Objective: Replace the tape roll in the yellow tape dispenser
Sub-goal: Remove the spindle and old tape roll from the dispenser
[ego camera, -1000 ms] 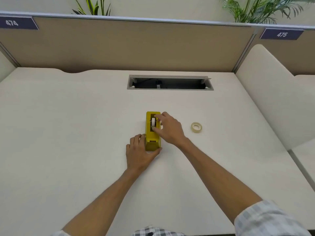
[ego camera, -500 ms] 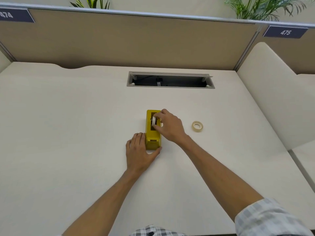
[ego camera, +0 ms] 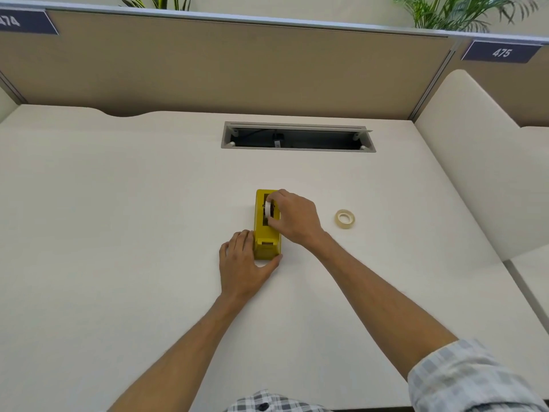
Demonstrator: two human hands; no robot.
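The yellow tape dispenser (ego camera: 266,245) stands in the middle of the desk, its long side running away from me. My left hand (ego camera: 243,263) holds its near end, fingers along the left side and thumb under the front. My right hand (ego camera: 292,218) reaches over the open top and pinches a white tape roll (ego camera: 268,209) that stands on edge in the dispenser's slot. A second, clear-beige tape roll (ego camera: 345,218) lies flat on the desk to the right of my right hand.
A rectangular cable opening (ego camera: 297,139) is cut into the desk behind the dispenser. A tan partition (ego camera: 237,66) closes the back, and a cream side divider (ego camera: 475,162) stands at the right. Plants show above the partition.
My right hand's fingers have closed on the white roll in the slot, and the roll now shows higher above the dispenser's top. My left hand has stayed on the dispenser's near end.
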